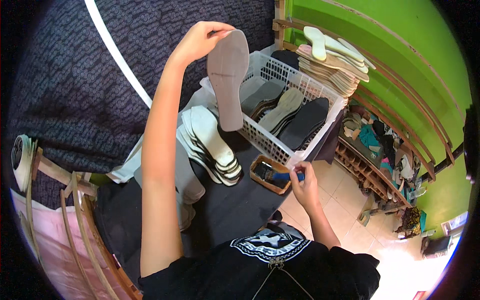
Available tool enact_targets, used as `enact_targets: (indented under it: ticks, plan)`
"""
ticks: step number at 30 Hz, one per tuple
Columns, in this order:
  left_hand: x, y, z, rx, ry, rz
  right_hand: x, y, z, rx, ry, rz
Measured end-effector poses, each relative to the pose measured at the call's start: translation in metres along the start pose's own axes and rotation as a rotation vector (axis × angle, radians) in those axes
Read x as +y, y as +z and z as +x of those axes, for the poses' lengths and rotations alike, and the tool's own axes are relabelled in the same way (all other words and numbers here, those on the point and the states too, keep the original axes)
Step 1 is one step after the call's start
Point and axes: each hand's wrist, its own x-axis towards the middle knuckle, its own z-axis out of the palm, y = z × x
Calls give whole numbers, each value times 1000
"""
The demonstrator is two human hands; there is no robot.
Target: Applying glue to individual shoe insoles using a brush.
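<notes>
My left hand (200, 42) is raised at the top middle, its fingers pinching the wide end of a grey shoe insole (227, 70). The insole hangs upright, with a short dark line across its face. Lower right, my right hand (305, 189) grips a brush (289, 176) by its blue handle. The brush's tip is down in a small brown tray (268, 186) with dark contents, at the table edge. Between my arms, a fanned stack of white insoles (212, 140) lies on the dark table. Grey insoles (189, 175) lie beside it, partly hidden by my left forearm.
A white plastic basket (267, 144) behind the tray holds grey, beige and black insoles (306, 122). More insoles (332, 70) are piled behind it by the green wall. A cluttered wooden shelf (367, 172) stands right. Wooden rails (75, 185) bound the left.
</notes>
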Motion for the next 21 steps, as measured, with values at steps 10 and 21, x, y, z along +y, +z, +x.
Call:
enact_targets:
  ticks: [10, 21]
  plan:
    - [-64, 57, 90, -327, 175, 124, 6, -36, 56, 63, -198, -32]
    - [-89, 82, 111, -327, 229, 55, -9, 10, 277, 52, -341, 199]
